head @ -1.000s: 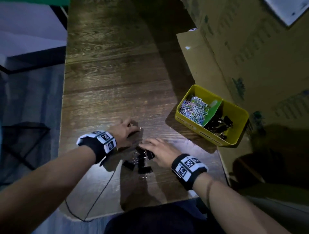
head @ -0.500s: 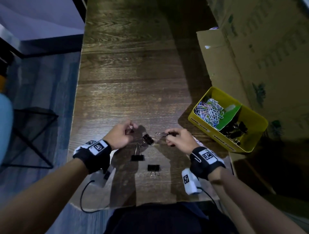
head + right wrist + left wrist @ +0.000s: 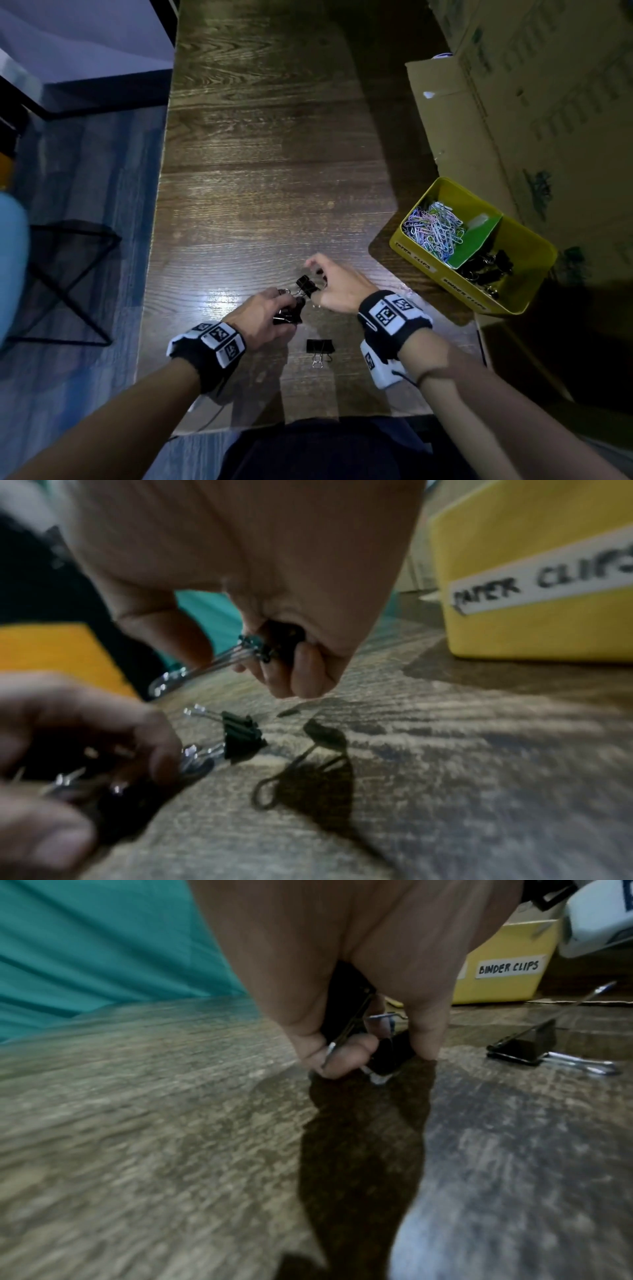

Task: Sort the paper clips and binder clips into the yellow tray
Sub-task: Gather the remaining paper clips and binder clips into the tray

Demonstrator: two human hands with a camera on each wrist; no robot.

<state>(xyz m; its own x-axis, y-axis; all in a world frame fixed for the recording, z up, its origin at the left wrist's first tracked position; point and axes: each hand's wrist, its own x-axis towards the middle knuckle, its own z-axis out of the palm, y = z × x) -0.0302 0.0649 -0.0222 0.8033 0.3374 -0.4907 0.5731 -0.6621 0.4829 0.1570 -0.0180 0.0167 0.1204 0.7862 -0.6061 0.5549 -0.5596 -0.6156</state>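
Wooden table (image 3: 267, 144) | both hands pinch black binder clips: left hand (image 3: 262, 313), right hand (image 3: 337, 286) | yellow tray (image 3: 534, 251) right.

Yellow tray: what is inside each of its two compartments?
The tray has a green divider. The left compartment, labelled for paper clips, holds coloured paper clips. The right one holds black binder clips. The piles cover the tray floor, so anything beneath them is hidden.

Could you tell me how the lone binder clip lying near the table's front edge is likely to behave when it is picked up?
The binder clip looks small, so probably light. Its black body seems stiff, while its wire handles look hinged and may flop. It lies flat on the table, so it should slide rather than roll.
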